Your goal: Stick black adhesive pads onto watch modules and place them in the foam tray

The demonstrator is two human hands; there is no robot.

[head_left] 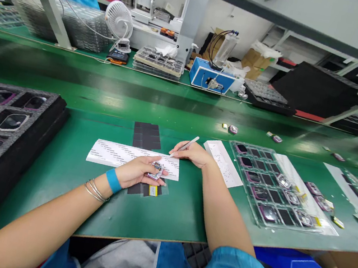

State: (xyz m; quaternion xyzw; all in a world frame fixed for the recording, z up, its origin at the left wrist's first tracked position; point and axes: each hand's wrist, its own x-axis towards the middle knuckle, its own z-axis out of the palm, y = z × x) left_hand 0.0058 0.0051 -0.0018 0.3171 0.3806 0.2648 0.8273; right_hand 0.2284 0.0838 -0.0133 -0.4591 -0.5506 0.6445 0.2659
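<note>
My left hand is closed around a small smartwatch body with a purple rim, its inner circuitry facing up. My right hand pinches a pair of tweezers, with the tips pointing down toward the white label sheet near my left fingers. That label sheet, printed with rows of small text, lies under both hands. Below the watch body, a yellow-edged battery rests over dark film pieces. Behind the sheet lies a dark square sheet.
A clear tray of watch parts stands at right, beside white paper. A black foam tray with watch screens sits at left. Several small parts lie along the green belt. A fan and blue machine stand behind.
</note>
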